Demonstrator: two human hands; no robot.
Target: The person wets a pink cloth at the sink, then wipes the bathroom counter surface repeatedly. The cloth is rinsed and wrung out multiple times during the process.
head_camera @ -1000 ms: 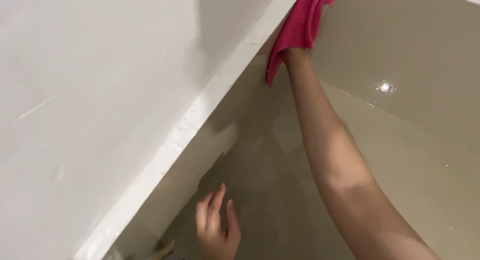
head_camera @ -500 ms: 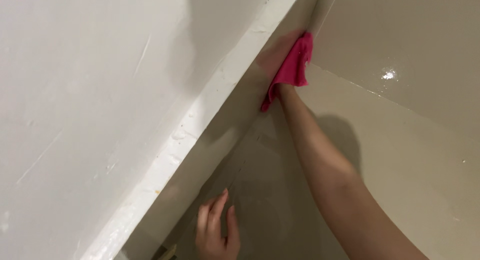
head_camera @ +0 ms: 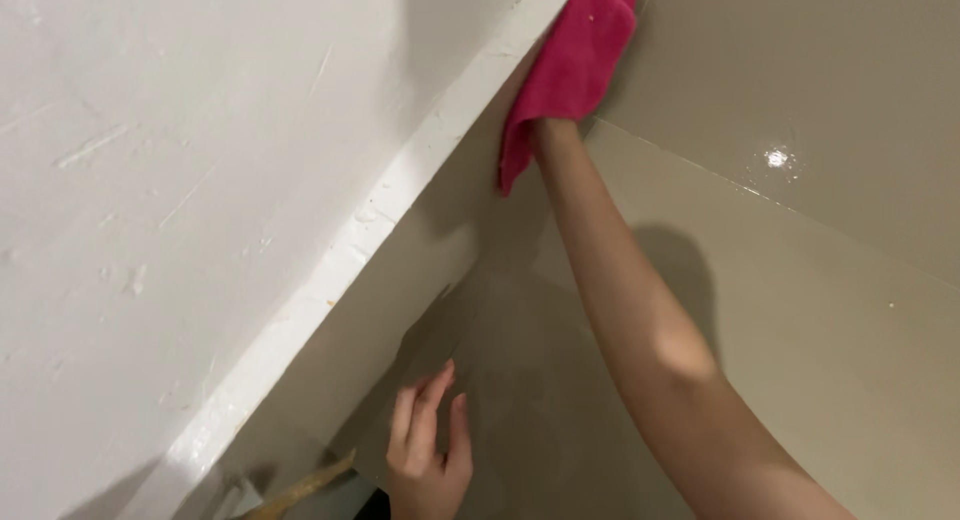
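My right hand reaches up and presses a bright pink cloth against the beige inner surface, right beside the white front edge. The cloth covers most of that hand, and its loose end hangs down by the wrist. My left hand is low in the view, holding nothing, its fingers spread and lying flat on the beige panel.
A broad white painted surface with scratches fills the left half. Glossy beige walls meet in a corner at the upper right, with a bright light reflection. A pale wooden piece shows at the bottom edge.
The pink cloth and my right hand slid down along the white edge and then back up toward the top. My left hand stayed almost in place.
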